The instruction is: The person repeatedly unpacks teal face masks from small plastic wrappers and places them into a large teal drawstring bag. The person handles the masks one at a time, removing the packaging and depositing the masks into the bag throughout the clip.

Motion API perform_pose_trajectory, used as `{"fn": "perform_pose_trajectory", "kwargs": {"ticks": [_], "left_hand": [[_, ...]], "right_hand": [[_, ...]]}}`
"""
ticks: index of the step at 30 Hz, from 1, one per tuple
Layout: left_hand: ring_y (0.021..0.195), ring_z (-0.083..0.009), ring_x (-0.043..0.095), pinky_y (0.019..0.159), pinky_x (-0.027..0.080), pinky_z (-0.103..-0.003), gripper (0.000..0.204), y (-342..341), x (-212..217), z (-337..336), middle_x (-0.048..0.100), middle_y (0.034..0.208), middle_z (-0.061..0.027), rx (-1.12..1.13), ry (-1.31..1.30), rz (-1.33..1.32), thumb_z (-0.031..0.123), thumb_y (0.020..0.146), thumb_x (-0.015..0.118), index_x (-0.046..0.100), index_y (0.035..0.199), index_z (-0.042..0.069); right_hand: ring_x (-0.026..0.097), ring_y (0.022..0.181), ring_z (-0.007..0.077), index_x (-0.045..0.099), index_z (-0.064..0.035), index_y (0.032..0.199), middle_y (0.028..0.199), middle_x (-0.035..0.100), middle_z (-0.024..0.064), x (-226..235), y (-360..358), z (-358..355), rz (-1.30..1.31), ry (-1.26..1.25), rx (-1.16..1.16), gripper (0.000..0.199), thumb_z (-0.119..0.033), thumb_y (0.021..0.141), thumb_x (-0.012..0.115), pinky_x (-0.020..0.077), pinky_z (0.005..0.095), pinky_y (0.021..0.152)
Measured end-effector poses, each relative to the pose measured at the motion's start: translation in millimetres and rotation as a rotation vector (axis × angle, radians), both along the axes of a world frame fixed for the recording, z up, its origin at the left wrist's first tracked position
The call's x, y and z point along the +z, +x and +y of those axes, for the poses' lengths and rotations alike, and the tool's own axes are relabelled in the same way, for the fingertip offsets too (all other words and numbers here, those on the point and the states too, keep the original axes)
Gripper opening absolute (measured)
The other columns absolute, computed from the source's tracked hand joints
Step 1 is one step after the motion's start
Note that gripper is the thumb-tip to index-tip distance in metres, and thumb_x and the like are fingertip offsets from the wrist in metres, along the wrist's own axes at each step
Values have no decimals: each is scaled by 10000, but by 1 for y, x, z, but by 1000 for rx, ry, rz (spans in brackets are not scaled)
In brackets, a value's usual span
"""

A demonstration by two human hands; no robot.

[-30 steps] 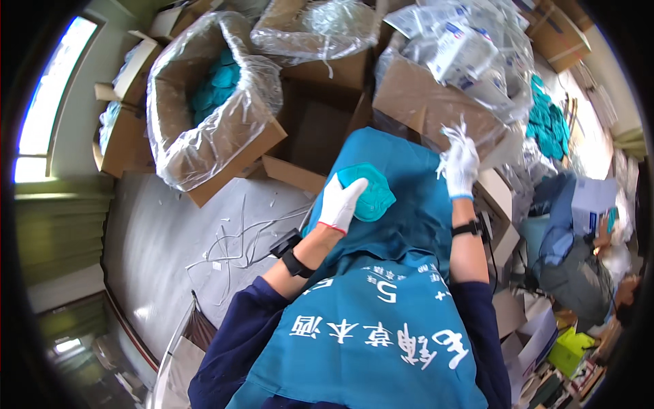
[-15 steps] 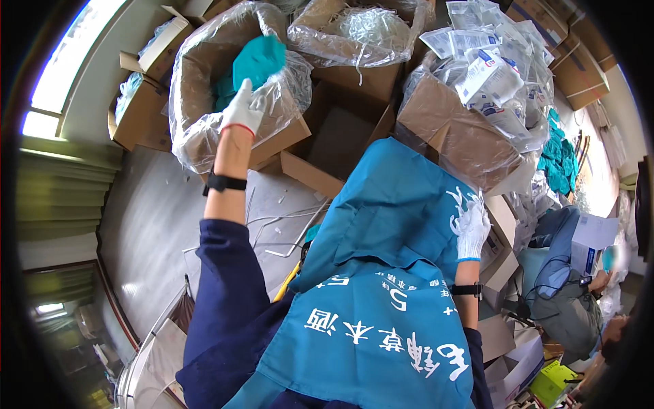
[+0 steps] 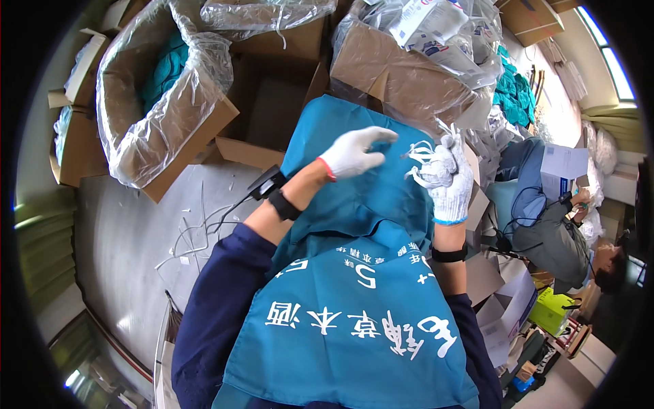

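My left hand (image 3: pixel 355 153), in a white glove with a red cuff, hovers over the teal apron (image 3: pixel 327 225) on my lap. Its thumb and fingers are apart with nothing between them. Close by on the right, my right hand (image 3: pixel 455 187) wears a white knit glove with a blue cuff. Its fingers curl round a bundle of white strings (image 3: pixel 430 167), whose loose ends hang out towards the left hand. At the far left, teal folded pieces (image 3: pixel 165 71) lie in a plastic-lined carton (image 3: pixel 187 153).
An open carton (image 3: pixel 255 146) stands ahead of my lap. Beside it is a carton (image 3: pixel 388 71) heaped with clear packets (image 3: pixel 436 31). More teal pieces (image 3: pixel 514 92) lie farther right. Another person (image 3: pixel 555 238) works at the right. Pale strips (image 3: pixel 194 235) lie on the floor.
My left hand has left the plastic-lined carton, where a teal piece stood raised beside it, and come back near my right hand. The view has shifted rightward. The right hand's bundle shows more clearly.
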State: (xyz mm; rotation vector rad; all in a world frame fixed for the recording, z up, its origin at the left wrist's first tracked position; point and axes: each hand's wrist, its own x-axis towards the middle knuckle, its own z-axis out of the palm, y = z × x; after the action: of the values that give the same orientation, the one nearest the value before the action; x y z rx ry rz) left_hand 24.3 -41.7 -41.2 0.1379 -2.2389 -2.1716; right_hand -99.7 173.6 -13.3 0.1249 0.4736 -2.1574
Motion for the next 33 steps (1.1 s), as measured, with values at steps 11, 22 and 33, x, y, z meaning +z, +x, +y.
{"fn": "perform_pose_trajectory", "kwargs": {"ticks": [11, 22, 33], "left_hand": [[889, -137, 640, 840, 503, -303, 206, -15, -18, 37, 692, 912, -58, -254, 251, -117, 170, 982, 593, 656, 1090, 6], [629, -184, 636, 642, 519, -338, 435, 2, 16, 40, 636, 691, -91, -455, -72, -224, 356, 1038, 480, 640, 823, 12], [883, -422, 638, 762, 518, -474, 232, 45, 79, 16, 676, 916, -235, -552, -557, -64, 241, 935, 565, 667, 968, 36]], "right_hand": [[255, 417, 48, 586, -64, 1081, 617, 324, -55, 5, 6, -8, -84, -21, 37, 236, -246, 1088, 436, 248, 235, 404], [465, 500, 52, 633, -77, 1076, 634, 477, -69, -17, -5, -6, 9, 221, -116, 194, -211, 1044, 496, 366, 272, 490], [523, 505, 295, 633, -91, 703, 592, 554, 115, 63, 63, -14, 1903, 838, 419, 360, -351, 947, 680, 430, 351, 493]]}}
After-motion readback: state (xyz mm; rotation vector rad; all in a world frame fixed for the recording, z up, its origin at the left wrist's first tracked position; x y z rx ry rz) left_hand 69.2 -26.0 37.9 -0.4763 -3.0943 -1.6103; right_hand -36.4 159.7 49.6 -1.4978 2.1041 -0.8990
